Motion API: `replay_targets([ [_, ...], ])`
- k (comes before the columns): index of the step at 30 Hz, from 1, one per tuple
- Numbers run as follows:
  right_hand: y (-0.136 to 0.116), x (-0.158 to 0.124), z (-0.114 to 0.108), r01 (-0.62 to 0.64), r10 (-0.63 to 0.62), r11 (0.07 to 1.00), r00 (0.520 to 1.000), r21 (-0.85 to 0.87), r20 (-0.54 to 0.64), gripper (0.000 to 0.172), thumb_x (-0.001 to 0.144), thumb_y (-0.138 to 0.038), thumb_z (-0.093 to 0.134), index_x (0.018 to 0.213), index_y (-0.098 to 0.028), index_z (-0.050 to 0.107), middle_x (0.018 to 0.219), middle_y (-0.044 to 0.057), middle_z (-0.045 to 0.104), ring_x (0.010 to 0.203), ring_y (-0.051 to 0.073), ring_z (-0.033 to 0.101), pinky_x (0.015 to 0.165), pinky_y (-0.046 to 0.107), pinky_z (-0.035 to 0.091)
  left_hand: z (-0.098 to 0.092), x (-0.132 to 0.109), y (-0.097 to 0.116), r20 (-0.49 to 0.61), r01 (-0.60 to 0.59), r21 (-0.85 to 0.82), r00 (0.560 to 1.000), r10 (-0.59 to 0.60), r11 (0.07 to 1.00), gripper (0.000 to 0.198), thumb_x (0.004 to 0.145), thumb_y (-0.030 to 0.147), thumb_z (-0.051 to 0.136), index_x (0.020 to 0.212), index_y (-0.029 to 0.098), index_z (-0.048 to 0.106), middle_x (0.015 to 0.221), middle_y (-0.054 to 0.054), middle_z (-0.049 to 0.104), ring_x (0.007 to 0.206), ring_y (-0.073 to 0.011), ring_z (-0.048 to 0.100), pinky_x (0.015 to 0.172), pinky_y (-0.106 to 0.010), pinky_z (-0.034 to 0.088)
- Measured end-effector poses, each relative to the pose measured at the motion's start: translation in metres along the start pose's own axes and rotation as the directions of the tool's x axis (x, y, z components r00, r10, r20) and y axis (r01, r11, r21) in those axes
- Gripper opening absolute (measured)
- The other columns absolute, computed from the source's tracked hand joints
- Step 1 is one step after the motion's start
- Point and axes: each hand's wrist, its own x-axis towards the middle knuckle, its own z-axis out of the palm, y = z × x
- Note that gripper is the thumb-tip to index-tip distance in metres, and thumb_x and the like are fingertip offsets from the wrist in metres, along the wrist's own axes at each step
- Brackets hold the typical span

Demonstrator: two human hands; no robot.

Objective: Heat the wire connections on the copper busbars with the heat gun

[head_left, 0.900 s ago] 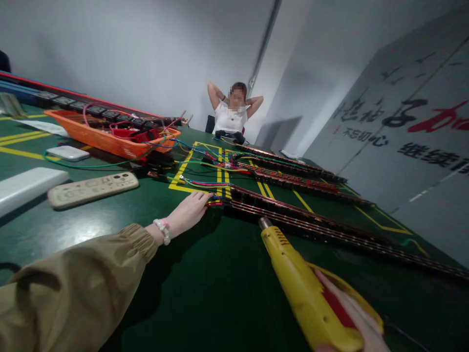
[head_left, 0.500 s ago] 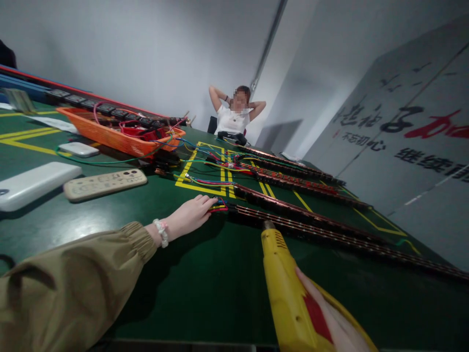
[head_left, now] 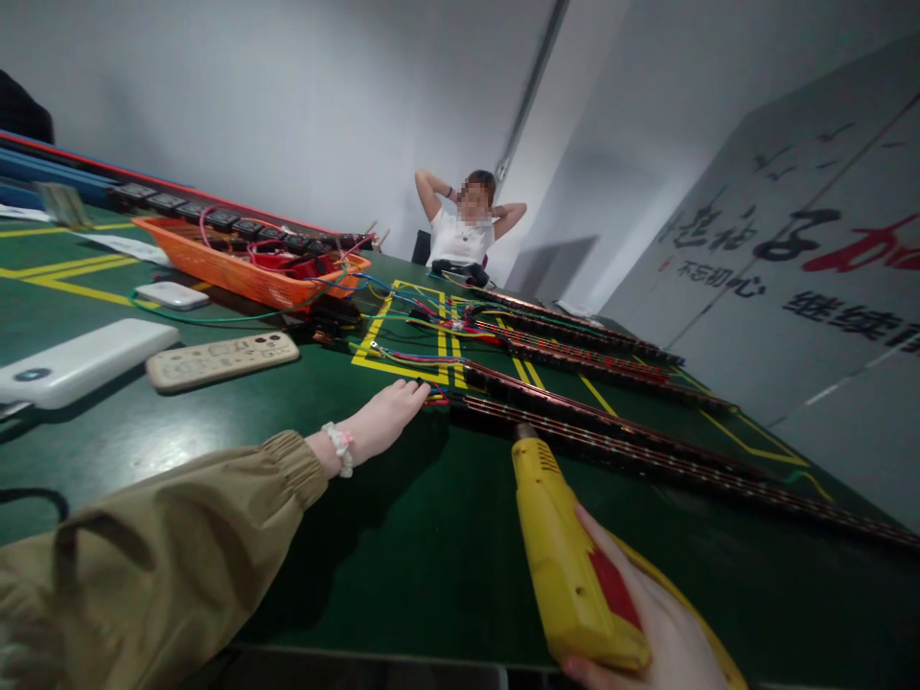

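Observation:
At the near end of a long black strip with copper-coloured bars [head_left: 575, 438], my left hand [head_left: 388, 417] is closed around a bundle of coloured wires [head_left: 437, 395]. My right hand [head_left: 661, 623] grips a yellow heat gun [head_left: 564, 546] with a red patch on its side. The metal nozzle points at the strip, close to its wired end; whether it touches cannot be seen. A second strip [head_left: 532, 391] lies just behind, its wires [head_left: 409, 356] stretched to the left.
Further back lie more strips [head_left: 575, 355] with wires. An orange basket [head_left: 237, 278] of parts stands left, near a phone [head_left: 222, 362], a white power bank [head_left: 90, 362] and a small white case [head_left: 171, 295]. A person [head_left: 460, 235] sits at the table's far end.
The view has shifted slightly, so the table items appear a little further right. My left hand stays on the wires, and the heat gun keeps pointing at the strip's wired end.

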Motion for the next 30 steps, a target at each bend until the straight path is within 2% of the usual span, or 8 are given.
replay_targets([
  [4, 0.000, 0.006, 0.002, -0.017, 0.017, 0.998, 1.000, 0.066, 0.000, 0.086, 0.064, -0.048, 0.062, 0.140, -0.030, 0.025, 0.130, 0.003, 0.050, 0.111, 0.026, 0.053, 0.091, 0.035, 0.044, 0.005, 0.004, 0.000, -0.010, 0.031, 0.025, 0.999, -0.031, 0.999, 0.053, 0.069, -0.006, 0.036, 0.118, 0.011, 0.045, 0.102, -0.011, 0.056, 0.095, -0.0210, 0.052, 0.087, -0.034, 0.043],
  [9, 0.011, 0.009, 0.001, 0.012, -0.015, 0.999, 0.997, 0.050, 0.076, 0.098, 0.060, -0.052, 0.066, 0.143, -0.028, 0.018, 0.129, 0.006, 0.050, 0.112, 0.028, 0.053, 0.089, 0.038, 0.046, 0.012, 0.006, -0.007, -0.048, 0.052, 0.001, 0.997, -0.052, 0.999, 0.057, 0.073, -0.004, 0.033, 0.128, 0.012, 0.041, 0.112, -0.012, 0.054, 0.101, -0.0199, 0.051, 0.090, -0.035, 0.043],
  [13, 0.010, 0.010, -0.003, -0.014, 0.012, 1.000, 0.988, 0.016, 0.154, 0.105, 0.060, -0.054, 0.067, 0.144, -0.029, 0.009, 0.138, 0.005, 0.041, 0.120, 0.027, 0.046, 0.096, 0.040, 0.042, 0.006, -0.006, -0.022, -0.102, 0.040, -0.022, 0.994, -0.042, 0.999, 0.037, 0.084, 0.010, 0.037, 0.118, 0.017, 0.048, 0.115, -0.009, 0.051, 0.105, -0.0181, 0.049, 0.092, -0.032, 0.043],
  [16, -0.005, 0.016, -0.004, -0.062, 0.055, 0.998, 0.962, 0.017, 0.266, 0.115, 0.056, -0.054, 0.071, 0.144, -0.030, 0.002, 0.143, 0.003, 0.033, 0.126, 0.026, 0.040, 0.100, 0.039, 0.040, -0.002, -0.018, -0.032, -0.095, 0.117, 0.018, 0.989, -0.114, 0.993, 0.022, 0.086, 0.027, 0.044, 0.103, 0.017, 0.053, 0.106, -0.008, 0.053, 0.100, -0.0195, 0.051, 0.081, -0.031, 0.047],
  [19, -0.029, 0.027, -0.002, -0.118, 0.089, 0.991, 0.934, 0.063, 0.345, 0.119, 0.054, -0.052, 0.073, 0.144, -0.032, -0.003, 0.141, 0.001, 0.036, 0.125, 0.024, 0.041, 0.100, 0.038, 0.039, -0.004, -0.025, -0.038, -0.054, 0.184, 0.020, 0.982, -0.183, 0.983, 0.023, 0.086, 0.038, 0.045, 0.093, 0.019, 0.056, 0.096, -0.005, 0.056, 0.090, -0.0186, 0.054, 0.074, -0.030, 0.046],
  [21, -0.045, 0.035, 0.002, -0.129, 0.081, 0.985, 0.930, 0.112, 0.358, 0.117, 0.057, -0.051, 0.072, 0.143, -0.034, -0.006, 0.137, 0.000, 0.042, 0.121, 0.023, 0.045, 0.099, 0.038, 0.040, -0.003, -0.026, -0.038, -0.032, 0.201, -0.005, 0.979, -0.201, 0.980, 0.025, 0.086, 0.041, 0.044, 0.092, 0.020, 0.058, 0.093, -0.004, 0.057, 0.089, -0.0182, 0.054, 0.073, -0.029, 0.045],
  [25, -0.069, 0.046, 0.009, -0.059, -0.025, 0.978, 0.917, 0.198, 0.398, 0.114, 0.058, -0.053, 0.070, 0.142, -0.038, -0.006, 0.129, 0.000, 0.049, 0.119, 0.023, 0.047, 0.095, 0.036, 0.042, -0.002, -0.023, -0.037, 0.038, 0.229, -0.134, 0.973, -0.226, 0.964, 0.027, 0.087, 0.042, 0.042, 0.093, 0.023, 0.059, 0.090, -0.001, 0.061, 0.082, -0.0151, 0.056, 0.066, -0.024, 0.041],
  [30, -0.085, 0.052, 0.020, 0.000, -0.071, 0.979, 0.938, 0.206, 0.338, 0.119, 0.055, -0.051, 0.074, 0.142, -0.036, -0.007, 0.126, 0.000, 0.051, 0.113, 0.022, 0.051, 0.095, 0.037, 0.043, -0.004, -0.015, -0.045, 0.175, 0.325, -0.211, 0.940, -0.292, 0.922, 0.031, 0.085, 0.046, 0.042, 0.088, 0.023, 0.061, 0.079, 0.001, 0.064, 0.070, -0.0142, 0.056, 0.056, -0.023, 0.033],
])
